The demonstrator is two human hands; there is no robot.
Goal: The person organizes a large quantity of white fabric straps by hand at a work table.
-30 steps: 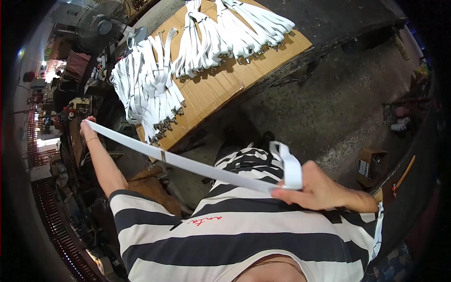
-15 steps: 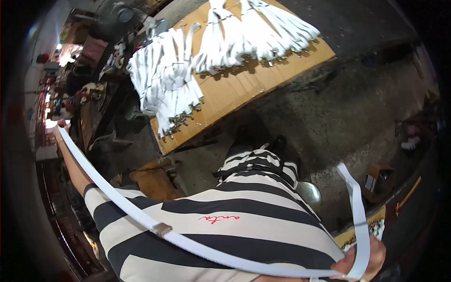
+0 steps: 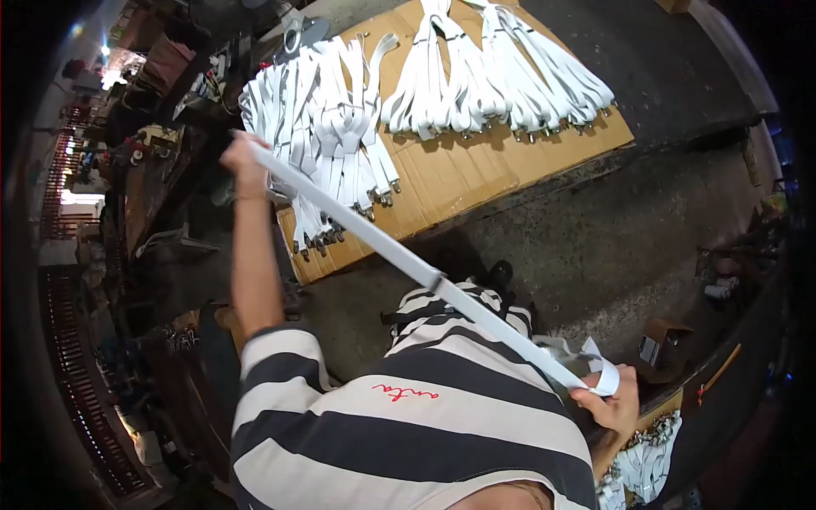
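Note:
A long white strap [image 3: 374, 236] runs taut and slanting across my front, with a metal slider [image 3: 437, 283] about midway along it. At its upper end my left hand [image 3: 246, 153] is closed on the strap, above the near left part of the cardboard. My right hand [image 3: 614, 399] pinches the lower end at the right of my body. A loose tail of the strap loops up over those right fingers. Below the strap show my striped shirt [image 3: 408, 425] and legs.
Bundles of white straps with metal clips [image 3: 331, 127] lie on a cardboard-topped table [image 3: 476, 174] ahead. More straps [image 3: 650, 463] sit below my right hand. A small open carton [image 3: 665, 344] stands on the floor at the right. Dark clutter fills the left side.
My left hand has swung up and to the right, toward the table. My right hand has risen and moved slightly left. The strap has gone from a sagging curve to a straight line.

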